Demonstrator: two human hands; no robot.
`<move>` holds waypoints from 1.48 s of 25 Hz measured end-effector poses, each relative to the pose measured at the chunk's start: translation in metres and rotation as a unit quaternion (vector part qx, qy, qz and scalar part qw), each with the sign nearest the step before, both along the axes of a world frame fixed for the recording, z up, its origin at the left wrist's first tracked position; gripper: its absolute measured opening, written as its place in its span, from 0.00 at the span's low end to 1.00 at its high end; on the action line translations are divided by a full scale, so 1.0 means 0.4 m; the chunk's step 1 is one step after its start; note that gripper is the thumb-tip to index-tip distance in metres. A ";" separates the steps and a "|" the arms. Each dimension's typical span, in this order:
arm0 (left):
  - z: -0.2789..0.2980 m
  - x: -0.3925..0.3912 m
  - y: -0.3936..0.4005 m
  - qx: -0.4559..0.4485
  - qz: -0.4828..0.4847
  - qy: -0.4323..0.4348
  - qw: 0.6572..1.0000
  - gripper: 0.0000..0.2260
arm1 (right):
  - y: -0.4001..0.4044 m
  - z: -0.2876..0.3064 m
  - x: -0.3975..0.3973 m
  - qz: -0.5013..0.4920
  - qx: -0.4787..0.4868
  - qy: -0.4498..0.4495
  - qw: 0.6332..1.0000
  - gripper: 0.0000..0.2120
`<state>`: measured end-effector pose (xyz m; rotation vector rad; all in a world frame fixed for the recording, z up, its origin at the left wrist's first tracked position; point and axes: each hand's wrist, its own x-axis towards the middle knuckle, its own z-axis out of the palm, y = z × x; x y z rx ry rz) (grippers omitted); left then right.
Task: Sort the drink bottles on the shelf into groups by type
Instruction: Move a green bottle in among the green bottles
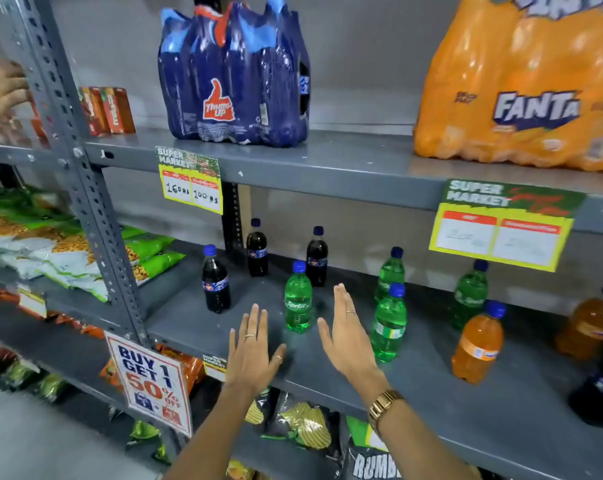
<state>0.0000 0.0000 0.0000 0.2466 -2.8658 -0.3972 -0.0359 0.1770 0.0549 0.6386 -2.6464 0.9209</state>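
Small drink bottles stand mixed on the grey middle shelf [431, 386]. Three dark cola bottles [216, 282] stand at the left and back. Several green Sprite bottles are spread across the middle, the nearest one [297, 303] between my hands. An orange bottle [478, 344] stands at the right, another orange one [584, 327] farther right, and a dark bottle [601, 389] sits at the right edge. My left hand [253, 351] hovers flat and open left of the near Sprite. My right hand [345, 334], open with a gold watch on the wrist, is just right of it. Neither hand touches a bottle.
The upper shelf carries a blue Thums Up multipack [234, 81] and an orange Fanta multipack [525, 88]. Price tags [191, 183] hang from its edge. A steel upright [85, 188] divides off snack bags [50, 247] at left. Another person's hand [0, 88] reaches in at upper left.
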 end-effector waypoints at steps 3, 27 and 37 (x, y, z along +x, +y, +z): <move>-0.047 -0.020 -0.025 -0.003 0.008 -0.085 0.996 0.37 | -0.049 -0.029 -0.045 -0.006 -0.055 -0.071 0.996 0.33; -0.050 -0.005 0.052 0.003 0.012 -0.161 0.987 0.31 | 0.060 -0.142 -0.003 -0.031 -0.114 -0.165 0.979 0.25; -0.031 0.039 0.356 -0.039 -0.126 -0.164 0.978 0.27 | 0.387 -0.149 0.130 -0.146 -0.130 -0.130 0.972 0.25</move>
